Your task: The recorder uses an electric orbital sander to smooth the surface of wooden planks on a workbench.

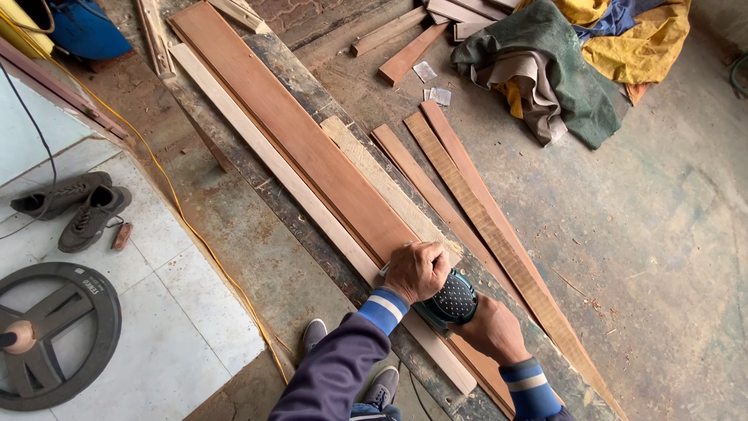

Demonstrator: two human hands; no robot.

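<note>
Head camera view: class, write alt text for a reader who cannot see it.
Two hands, left and right, grip a teal sander on a long reddish board lying on a workbench. Loose wood strips, cloths and shoes lie around.

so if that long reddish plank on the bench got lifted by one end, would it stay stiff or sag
The reddish plank would likely stay fairly stiff: it looks thick, flat and straight. Being so long, it might bow slightly and feel end-heavy. Pushed, it should slide rather than roll, as it lies flat against the pale board on the dusty workbench.
</note>
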